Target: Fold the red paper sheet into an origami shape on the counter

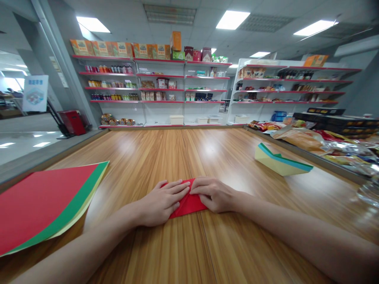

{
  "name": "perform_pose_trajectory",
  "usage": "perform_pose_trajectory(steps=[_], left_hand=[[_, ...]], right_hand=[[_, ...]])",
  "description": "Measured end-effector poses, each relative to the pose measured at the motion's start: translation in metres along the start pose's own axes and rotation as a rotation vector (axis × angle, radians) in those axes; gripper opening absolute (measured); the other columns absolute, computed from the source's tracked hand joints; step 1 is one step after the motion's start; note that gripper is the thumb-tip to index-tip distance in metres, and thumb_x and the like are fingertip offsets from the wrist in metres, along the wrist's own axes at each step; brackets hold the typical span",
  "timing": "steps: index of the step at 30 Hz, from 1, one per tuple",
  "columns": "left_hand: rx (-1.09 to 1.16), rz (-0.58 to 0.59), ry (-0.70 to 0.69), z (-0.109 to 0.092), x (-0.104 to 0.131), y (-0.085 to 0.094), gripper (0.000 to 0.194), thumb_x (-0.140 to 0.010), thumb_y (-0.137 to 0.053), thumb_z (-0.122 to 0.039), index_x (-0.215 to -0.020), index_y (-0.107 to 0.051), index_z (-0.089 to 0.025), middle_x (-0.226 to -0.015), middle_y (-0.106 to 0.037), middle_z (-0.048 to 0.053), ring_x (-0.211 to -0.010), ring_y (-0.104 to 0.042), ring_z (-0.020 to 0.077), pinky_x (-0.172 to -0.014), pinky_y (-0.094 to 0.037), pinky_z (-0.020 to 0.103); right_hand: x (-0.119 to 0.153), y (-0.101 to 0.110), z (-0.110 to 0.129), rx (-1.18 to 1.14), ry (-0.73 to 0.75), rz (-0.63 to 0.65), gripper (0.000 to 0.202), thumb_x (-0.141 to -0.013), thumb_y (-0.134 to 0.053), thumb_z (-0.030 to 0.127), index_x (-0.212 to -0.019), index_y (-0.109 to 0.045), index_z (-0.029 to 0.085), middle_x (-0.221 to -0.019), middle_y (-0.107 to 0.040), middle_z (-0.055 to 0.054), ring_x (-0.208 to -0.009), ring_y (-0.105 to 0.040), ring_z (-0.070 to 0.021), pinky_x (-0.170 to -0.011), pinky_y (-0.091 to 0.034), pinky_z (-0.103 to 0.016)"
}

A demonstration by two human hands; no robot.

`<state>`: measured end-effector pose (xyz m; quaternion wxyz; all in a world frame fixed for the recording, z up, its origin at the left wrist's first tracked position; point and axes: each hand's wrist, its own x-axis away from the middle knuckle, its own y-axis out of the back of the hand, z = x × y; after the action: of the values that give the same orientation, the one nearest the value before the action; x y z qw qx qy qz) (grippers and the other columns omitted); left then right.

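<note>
A folded piece of red paper (pixel 187 204) lies on the wooden table in front of me, with diagonal creases showing at its middle. My left hand (pixel 161 202) rests flat over its left part, fingers stretched toward the right. Over the right part, my right hand (pixel 215 194) has its fingers bent together and the thumb by the lower edge, closed on the paper. Both hands hide much of the paper's ends. To the right stands a folded paper boat (pixel 282 163) in yellow, blue and green, apart from my hands.
Large sheets of coloured paper (pixel 50 201), red on top with green and pale yellow beneath, lie at the left. Packaged snacks (pixel 308 140) and dark boxes (pixel 334 124) are beyond the table's raised right edge. Stocked shelves (pixel 160 88) line the back.
</note>
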<state>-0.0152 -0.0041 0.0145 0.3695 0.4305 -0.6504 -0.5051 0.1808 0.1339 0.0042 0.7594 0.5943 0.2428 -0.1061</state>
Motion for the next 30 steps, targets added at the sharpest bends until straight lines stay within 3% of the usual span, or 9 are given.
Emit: perform_pose_trajectory(steps=[9, 15, 22, 30], left_hand=[[0.029, 0.013, 0.003, -0.002, -0.001, 0.001, 0.052, -0.096, -0.030, -0.028, -0.146, -0.014, -0.035, -0.154, -0.017, -0.001, -0.141, -0.013, 0.0207, -0.111, -0.014, 0.049], [0.035, -0.002, -0.006, 0.000, -0.001, 0.000, 0.053, -0.096, -0.031, -0.028, -0.146, -0.014, -0.035, -0.154, -0.020, 0.000, -0.140, -0.016, 0.0220, -0.110, -0.016, 0.048], [0.101, -0.030, -0.032, 0.003, -0.001, -0.002, 0.046, -0.097, -0.029, -0.034, -0.142, -0.022, -0.043, -0.153, -0.022, -0.003, -0.139, -0.019, 0.0262, -0.109, -0.015, 0.052], [0.092, 0.009, 0.010, 0.003, 0.000, -0.003, 0.051, -0.095, -0.032, -0.032, -0.145, -0.018, -0.037, -0.153, -0.020, 0.000, -0.140, -0.015, 0.0270, -0.109, -0.013, 0.054]], right_hand=[[-0.003, -0.003, 0.011, -0.025, 0.037, 0.039, 0.028, -0.076, -0.044, 0.001, -0.092, -0.065, 0.011, -0.100, -0.065, -0.011, -0.099, -0.057, -0.0194, -0.093, -0.046, -0.033], [-0.006, -0.004, 0.019, -0.009, 0.041, 0.050, 0.028, -0.074, -0.043, 0.000, -0.089, -0.064, 0.012, -0.095, -0.065, -0.010, -0.096, -0.057, -0.0196, -0.090, -0.048, -0.033], [-0.014, -0.014, 0.036, -0.023, 0.107, 0.066, 0.026, -0.071, -0.045, 0.003, -0.086, -0.064, 0.012, -0.085, -0.064, -0.009, -0.086, -0.057, -0.0191, -0.087, -0.049, -0.032], [-0.020, -0.016, 0.053, -0.027, 0.106, 0.111, 0.029, -0.068, -0.047, 0.004, -0.089, -0.065, 0.010, -0.086, -0.064, -0.010, -0.087, -0.056, -0.0204, -0.087, -0.048, -0.031]])
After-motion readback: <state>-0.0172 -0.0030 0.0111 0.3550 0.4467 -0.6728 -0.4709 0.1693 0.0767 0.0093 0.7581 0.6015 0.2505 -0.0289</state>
